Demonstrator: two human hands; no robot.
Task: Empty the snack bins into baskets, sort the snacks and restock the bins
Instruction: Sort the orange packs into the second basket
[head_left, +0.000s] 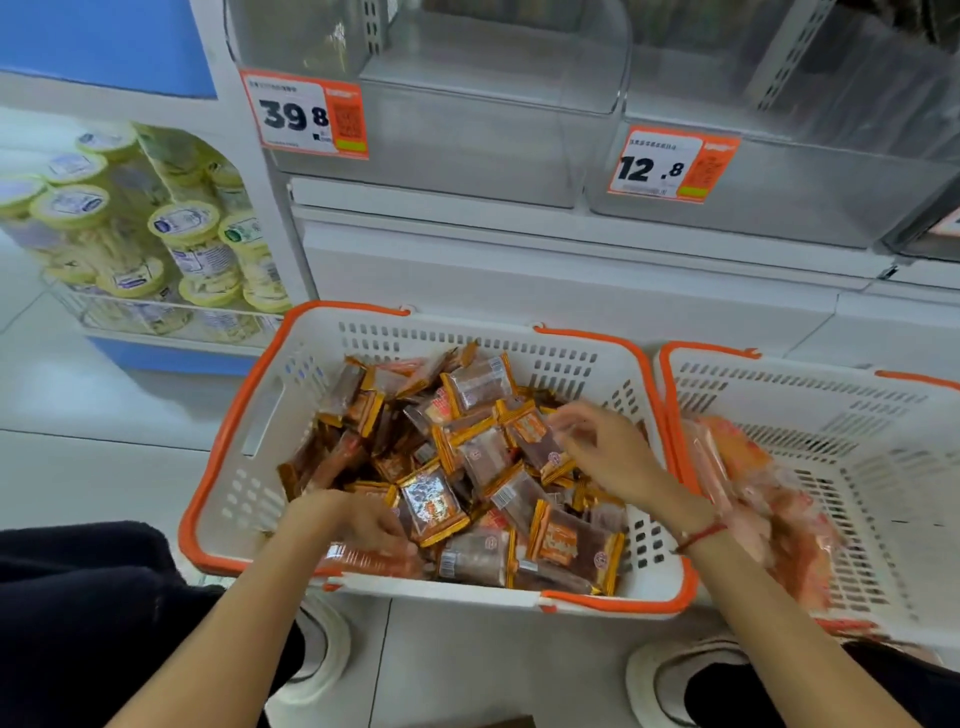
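A white basket with an orange rim (244, 415) stands on the floor, full of several small gold-edged brown snack packets (467, 452). My left hand (348, 519) reaches into its near left part, fingers curled round an orange packet (363, 558) at the front wall. My right hand (602, 447) hovers over the packets at the right side, fingers loosely bent; whether it holds one is unclear. A second white basket (883, 467) on the right holds blurred orange-red packets (779, 509). Two clear bins (467, 156) (805, 197) on the shelf above look empty.
Price tags 39.8 (304, 114) and 12.8 (670, 163) hang on the bins. Stacked yellow-lidded tubs (171, 239) fill a display at the left. My shoes (670, 680) and dark trousers (78, 597) sit close to the baskets on the pale tiled floor.
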